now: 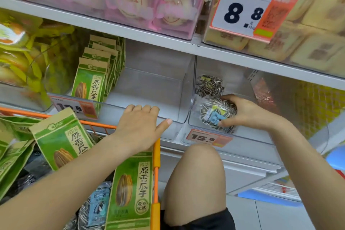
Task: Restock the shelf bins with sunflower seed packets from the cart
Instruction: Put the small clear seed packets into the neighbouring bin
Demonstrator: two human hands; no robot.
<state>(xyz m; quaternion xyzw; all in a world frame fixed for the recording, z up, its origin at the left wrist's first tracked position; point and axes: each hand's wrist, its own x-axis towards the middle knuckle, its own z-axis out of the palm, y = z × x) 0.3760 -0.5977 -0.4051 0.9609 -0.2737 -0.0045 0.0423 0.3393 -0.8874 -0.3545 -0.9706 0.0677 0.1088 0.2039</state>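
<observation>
My right hand (244, 112) is shut on a clear packet of striped sunflower seeds (214, 113) with a blue label, low inside the right clear bin (242, 136). Another clear seed packet (209, 85) lies deeper in that bin. My left hand (140, 127) rests with fingers hooked over the front rim of the middle clear bin (149, 87), holding no packet. Green paper seed packets (91, 84) stand in a row at that bin's left side. The orange cart (156, 164) at lower left holds more green packets (130, 192) and clear blue-labelled packets (97, 205).
Orange price tags 15.8 (207, 137) and 8.8 (242, 15) hang on the bin fronts. Pink pastry packs (130, 0) and yellow cake packs (308, 39) fill the shelf above. A yellow snack bin (28, 52) sits left. My bare knee (197, 173) is under the shelf.
</observation>
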